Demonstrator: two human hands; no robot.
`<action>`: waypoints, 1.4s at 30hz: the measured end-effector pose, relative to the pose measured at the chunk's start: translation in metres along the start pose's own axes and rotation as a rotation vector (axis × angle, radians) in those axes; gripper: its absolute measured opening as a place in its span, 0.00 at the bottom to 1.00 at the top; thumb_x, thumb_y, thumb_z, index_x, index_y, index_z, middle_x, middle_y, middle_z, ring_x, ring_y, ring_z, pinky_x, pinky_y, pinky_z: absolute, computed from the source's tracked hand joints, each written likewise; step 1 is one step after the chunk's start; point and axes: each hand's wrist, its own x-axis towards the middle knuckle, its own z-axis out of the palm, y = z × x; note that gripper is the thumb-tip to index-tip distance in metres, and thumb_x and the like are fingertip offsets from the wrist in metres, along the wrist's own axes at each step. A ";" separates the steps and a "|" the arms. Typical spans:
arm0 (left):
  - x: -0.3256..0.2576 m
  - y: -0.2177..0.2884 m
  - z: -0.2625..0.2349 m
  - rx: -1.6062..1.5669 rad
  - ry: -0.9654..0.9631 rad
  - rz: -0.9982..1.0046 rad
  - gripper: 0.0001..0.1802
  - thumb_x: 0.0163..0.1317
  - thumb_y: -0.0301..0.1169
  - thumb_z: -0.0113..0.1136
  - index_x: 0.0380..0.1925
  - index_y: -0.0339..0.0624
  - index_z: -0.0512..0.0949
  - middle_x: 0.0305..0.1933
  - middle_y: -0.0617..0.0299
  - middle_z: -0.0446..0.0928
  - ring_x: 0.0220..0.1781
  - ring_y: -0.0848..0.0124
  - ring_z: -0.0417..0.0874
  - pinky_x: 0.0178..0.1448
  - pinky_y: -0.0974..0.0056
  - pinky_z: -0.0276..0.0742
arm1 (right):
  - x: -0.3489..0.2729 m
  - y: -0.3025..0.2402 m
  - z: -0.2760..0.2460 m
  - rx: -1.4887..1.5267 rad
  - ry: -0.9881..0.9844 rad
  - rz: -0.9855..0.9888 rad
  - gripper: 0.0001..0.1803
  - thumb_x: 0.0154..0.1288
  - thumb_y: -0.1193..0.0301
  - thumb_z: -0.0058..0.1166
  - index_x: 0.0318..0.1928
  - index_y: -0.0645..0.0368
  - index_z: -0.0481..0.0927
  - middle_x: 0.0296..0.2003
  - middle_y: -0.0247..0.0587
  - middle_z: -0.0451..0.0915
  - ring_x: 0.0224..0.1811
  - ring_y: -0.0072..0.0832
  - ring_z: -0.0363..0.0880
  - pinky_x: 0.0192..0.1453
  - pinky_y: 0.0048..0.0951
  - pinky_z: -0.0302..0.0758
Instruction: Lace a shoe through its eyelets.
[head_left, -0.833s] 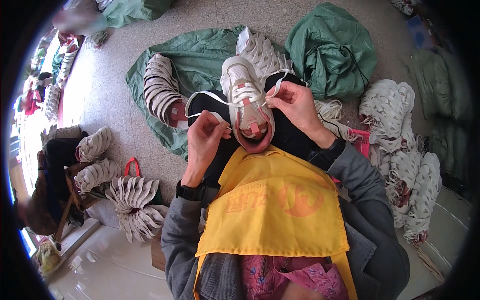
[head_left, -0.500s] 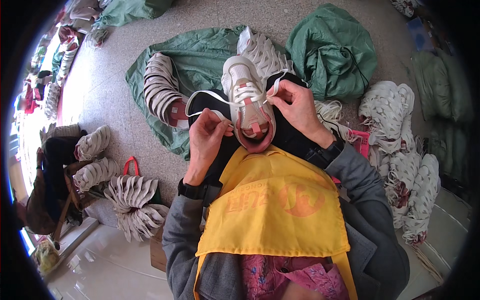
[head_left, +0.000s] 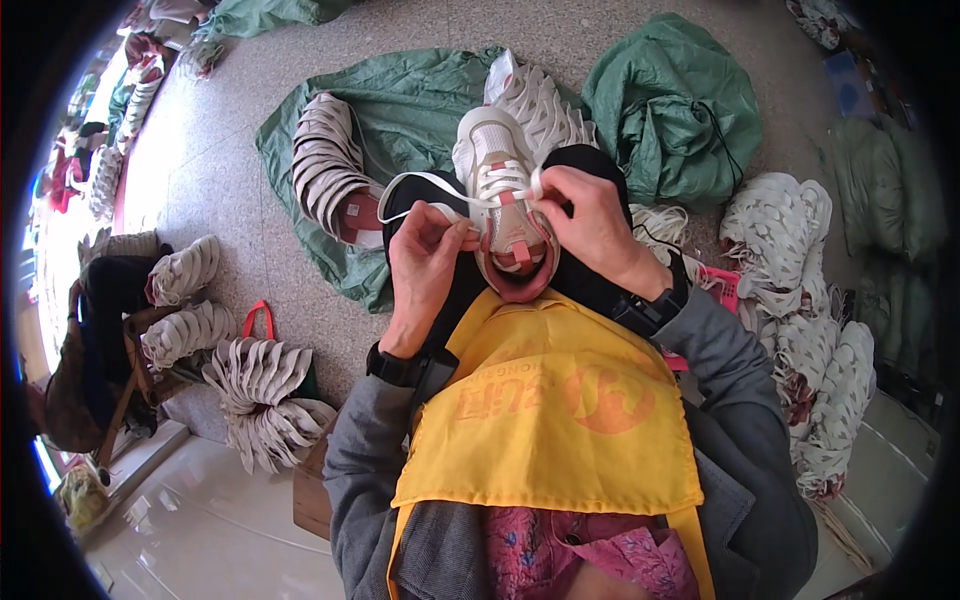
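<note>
Between my knees sits a beige and white sneaker [head_left: 497, 142] with pink trim, its toe pointing away from me and its heel toward my yellow apron [head_left: 550, 400]. A white shoelace [head_left: 410, 178] runs through its eyelets and loops out to the left. My left hand [head_left: 428, 262], left of the shoe's collar, is closed with thumb and fingers pinching the lace. At the right side of the eyelets, my right hand [head_left: 592, 222] is closed on the lace too, its fingertips close against the shoe. The exact lace ends are hidden by the fingers.
A curved stack of beige shoe uppers [head_left: 325, 165] lies on a green sack [head_left: 400, 110] ahead left. More white uppers [head_left: 535, 105] lie beyond the shoe. A bunched green bag [head_left: 670, 110] stands ahead right. Bundles of laced uppers [head_left: 775, 240] line the right; others [head_left: 265, 400] sit left.
My right hand has moved in closer over the shoe's eyelets, fingers curling more. My left hand has shifted slightly right, toward the collar. The view has shifted a little.
</note>
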 end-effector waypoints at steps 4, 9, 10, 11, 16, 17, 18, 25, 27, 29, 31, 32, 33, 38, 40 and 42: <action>0.004 -0.003 0.003 0.041 0.020 0.016 0.07 0.69 0.18 0.59 0.33 0.35 0.71 0.34 0.60 0.81 0.39 0.72 0.88 0.45 0.68 0.85 | -0.003 -0.002 -0.002 0.186 0.049 0.109 0.06 0.62 0.81 0.63 0.38 0.65 0.80 0.30 0.45 0.83 0.29 0.35 0.84 0.35 0.30 0.79; 0.009 -0.005 0.004 0.060 0.037 0.028 0.07 0.69 0.17 0.60 0.33 0.34 0.71 0.33 0.60 0.81 0.38 0.72 0.88 0.45 0.68 0.85 | -0.004 0.002 -0.002 0.155 0.025 0.123 0.06 0.63 0.81 0.64 0.40 0.65 0.81 0.31 0.42 0.83 0.31 0.26 0.84 0.36 0.27 0.79; 0.010 -0.006 0.004 0.059 0.043 0.031 0.07 0.69 0.17 0.60 0.33 0.34 0.71 0.33 0.60 0.81 0.38 0.72 0.88 0.45 0.69 0.85 | -0.005 0.002 -0.003 0.155 0.014 0.131 0.06 0.64 0.80 0.64 0.40 0.65 0.81 0.32 0.40 0.83 0.32 0.23 0.83 0.37 0.25 0.79; 0.011 -0.007 0.004 0.065 0.046 0.038 0.07 0.69 0.17 0.60 0.33 0.34 0.71 0.33 0.60 0.81 0.38 0.72 0.88 0.45 0.69 0.85 | -0.005 0.002 -0.003 0.155 0.004 0.140 0.05 0.65 0.80 0.64 0.40 0.66 0.82 0.32 0.39 0.84 0.33 0.19 0.82 0.38 0.24 0.79; 0.012 -0.008 0.003 0.125 0.039 0.046 0.05 0.70 0.17 0.59 0.35 0.35 0.73 0.37 0.61 0.81 0.40 0.73 0.87 0.49 0.68 0.86 | -0.004 0.002 -0.001 0.186 0.035 0.122 0.06 0.63 0.80 0.64 0.39 0.65 0.81 0.30 0.44 0.83 0.30 0.29 0.85 0.35 0.28 0.79; 0.012 -0.008 0.004 0.165 0.050 0.044 0.06 0.69 0.17 0.59 0.34 0.35 0.73 0.36 0.61 0.81 0.40 0.73 0.87 0.48 0.69 0.85 | -0.004 0.002 -0.001 0.189 0.033 0.128 0.06 0.63 0.80 0.64 0.39 0.65 0.81 0.30 0.44 0.83 0.30 0.29 0.85 0.35 0.28 0.79; 0.013 -0.007 0.005 0.205 0.061 0.042 0.06 0.68 0.17 0.60 0.34 0.35 0.73 0.35 0.61 0.81 0.39 0.74 0.87 0.47 0.69 0.85 | -0.004 0.003 -0.001 0.186 0.036 0.127 0.06 0.63 0.80 0.64 0.39 0.65 0.81 0.30 0.44 0.83 0.30 0.29 0.84 0.35 0.28 0.79; 0.012 0.003 0.010 0.615 0.102 0.175 0.07 0.60 0.18 0.64 0.30 0.34 0.74 0.26 0.65 0.81 0.31 0.80 0.83 0.38 0.72 0.78 | -0.006 0.005 -0.002 0.166 0.005 0.153 0.05 0.65 0.80 0.63 0.40 0.66 0.81 0.32 0.38 0.84 0.34 0.19 0.83 0.39 0.24 0.78; 0.011 0.008 0.017 0.687 0.096 0.209 0.07 0.60 0.19 0.65 0.30 0.34 0.74 0.26 0.64 0.81 0.30 0.80 0.83 0.37 0.72 0.77 | -0.005 0.004 -0.001 0.167 0.019 0.138 0.06 0.64 0.80 0.64 0.40 0.65 0.81 0.31 0.40 0.83 0.32 0.23 0.83 0.37 0.26 0.78; 0.012 0.009 0.018 0.740 0.092 0.245 0.08 0.59 0.20 0.66 0.29 0.34 0.74 0.26 0.63 0.81 0.28 0.79 0.82 0.36 0.71 0.77 | -0.004 0.002 0.000 0.172 0.048 0.108 0.06 0.62 0.80 0.64 0.38 0.64 0.81 0.29 0.43 0.82 0.29 0.30 0.83 0.34 0.29 0.78; 0.014 0.008 0.018 0.777 0.086 0.285 0.08 0.59 0.21 0.67 0.29 0.34 0.74 0.25 0.62 0.80 0.27 0.79 0.82 0.34 0.71 0.76 | -0.004 0.004 0.001 0.194 0.060 0.118 0.06 0.62 0.80 0.65 0.38 0.65 0.80 0.29 0.44 0.83 0.29 0.30 0.83 0.34 0.29 0.78; 0.014 0.008 0.017 0.735 0.094 0.257 0.09 0.59 0.21 0.68 0.29 0.34 0.74 0.25 0.62 0.80 0.27 0.78 0.81 0.34 0.70 0.76 | -0.005 0.004 0.001 0.205 0.066 0.123 0.06 0.62 0.80 0.65 0.37 0.65 0.80 0.29 0.44 0.83 0.29 0.30 0.84 0.33 0.29 0.78; 0.015 0.008 0.016 0.693 0.102 0.228 0.09 0.59 0.21 0.68 0.29 0.35 0.74 0.25 0.62 0.80 0.26 0.78 0.81 0.33 0.70 0.76 | -0.005 0.004 -0.001 0.177 0.057 0.146 0.06 0.62 0.79 0.66 0.37 0.65 0.80 0.29 0.42 0.82 0.29 0.27 0.83 0.34 0.28 0.78; 0.012 0.007 0.017 0.691 0.174 0.230 0.14 0.56 0.22 0.72 0.31 0.37 0.71 0.23 0.63 0.75 0.24 0.76 0.76 0.32 0.68 0.74 | -0.015 -0.010 -0.017 -0.085 0.072 0.121 0.11 0.58 0.77 0.69 0.37 0.62 0.78 0.29 0.40 0.78 0.30 0.35 0.82 0.35 0.33 0.79; 0.009 0.008 0.021 0.749 0.191 0.274 0.16 0.55 0.22 0.72 0.31 0.38 0.70 0.23 0.64 0.74 0.24 0.75 0.74 0.32 0.68 0.73 | -0.017 -0.017 -0.018 -0.131 0.073 -0.088 0.13 0.57 0.77 0.69 0.39 0.62 0.77 0.33 0.41 0.77 0.35 0.40 0.81 0.41 0.36 0.79; 0.008 0.008 0.022 0.777 0.196 0.323 0.15 0.55 0.21 0.72 0.31 0.38 0.70 0.24 0.63 0.73 0.24 0.74 0.74 0.32 0.68 0.73 | -0.017 -0.022 -0.014 -0.178 0.058 -0.191 0.15 0.56 0.76 0.69 0.42 0.62 0.77 0.37 0.43 0.77 0.41 0.43 0.80 0.47 0.38 0.79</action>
